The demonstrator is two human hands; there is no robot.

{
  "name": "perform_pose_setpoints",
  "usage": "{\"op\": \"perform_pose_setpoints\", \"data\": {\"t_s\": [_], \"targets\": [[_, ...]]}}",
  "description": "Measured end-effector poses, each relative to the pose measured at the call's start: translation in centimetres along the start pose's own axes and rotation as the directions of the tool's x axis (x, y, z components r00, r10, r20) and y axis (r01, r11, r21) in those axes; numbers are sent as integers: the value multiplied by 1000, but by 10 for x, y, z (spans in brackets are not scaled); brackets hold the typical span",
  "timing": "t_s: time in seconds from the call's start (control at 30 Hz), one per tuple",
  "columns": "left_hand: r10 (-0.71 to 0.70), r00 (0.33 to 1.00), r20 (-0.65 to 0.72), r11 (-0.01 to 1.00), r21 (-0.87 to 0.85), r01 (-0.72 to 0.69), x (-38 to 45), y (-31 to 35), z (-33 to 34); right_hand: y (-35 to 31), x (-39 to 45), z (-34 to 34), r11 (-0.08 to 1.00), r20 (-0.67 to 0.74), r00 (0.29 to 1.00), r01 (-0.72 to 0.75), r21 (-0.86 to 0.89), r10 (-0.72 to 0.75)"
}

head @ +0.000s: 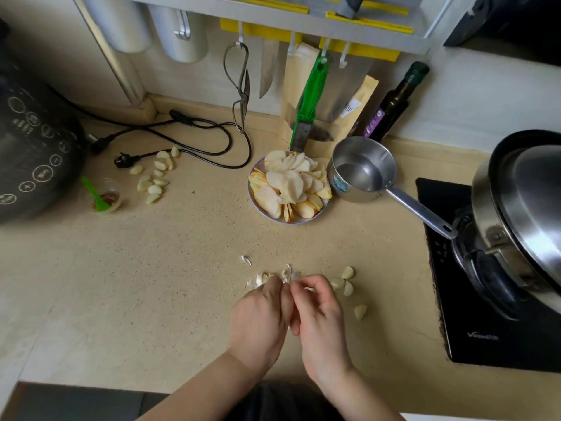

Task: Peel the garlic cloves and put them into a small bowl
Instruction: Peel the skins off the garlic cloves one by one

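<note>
My left hand (261,317) and my right hand (318,311) meet over the beige counter (182,268), fingertips pinched together on a garlic clove (291,279) that is mostly hidden between them. Papery garlic skins (258,279) lie just beyond my left fingers, with one scrap (246,259) farther back. Peeled cloves (347,281) rest right of my right hand, and one more clove (360,311) lies nearer. A pile of several cloves (154,176) sits at the back left. A small clear bowl (101,196) with a green spoon stands by the cooker.
A plate of sliced fruit (288,189) stands mid-counter beside a steel saucepan (361,171). A black induction hob (473,314) with a lidded pot (522,220) fills the right. A dark cooker (33,141) and its cables (194,129) occupy the left. Scissors, knives and a bottle (394,101) line the wall.
</note>
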State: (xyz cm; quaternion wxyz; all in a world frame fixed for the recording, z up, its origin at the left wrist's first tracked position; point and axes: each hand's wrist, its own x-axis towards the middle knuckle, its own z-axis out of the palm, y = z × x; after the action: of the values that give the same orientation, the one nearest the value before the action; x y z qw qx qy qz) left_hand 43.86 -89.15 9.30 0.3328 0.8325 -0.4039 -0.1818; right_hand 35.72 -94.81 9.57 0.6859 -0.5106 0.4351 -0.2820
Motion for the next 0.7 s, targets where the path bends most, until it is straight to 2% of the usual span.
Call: {"op": "perform_pose_setpoints", "data": {"t_s": [0.1,0.27,0.33,0.43,0.57,0.63,0.7], "targets": [[19,999,-29,999,37,-18,1,3,-1,-4,1,5,997,-24,997,-71,29,72],[152,983,-99,986,81,-144,-3,10,-5,-6,-2,9,996,-10,999,-48,-81,47],[193,977,-89,979,77,-186,-5,8,-4,-4,-4,7,987,-29,988,-150,-50,149],[216,976,-30,976,38,-215,-8,2,-4,-5,-8,3,930,-13,934,-353,100,356],[1,998,-68,979,-206,-15,-4,-3,3,-11,-7,1,841,147,908,-419,342,393],[-139,983,-116,969,-221,111,4,-15,8,-13,-4,-2,734,266,877,-480,480,400],[-225,966,-126,966,-162,203,11,-28,8,-10,-1,-9,595,338,846,-531,604,413]]}}
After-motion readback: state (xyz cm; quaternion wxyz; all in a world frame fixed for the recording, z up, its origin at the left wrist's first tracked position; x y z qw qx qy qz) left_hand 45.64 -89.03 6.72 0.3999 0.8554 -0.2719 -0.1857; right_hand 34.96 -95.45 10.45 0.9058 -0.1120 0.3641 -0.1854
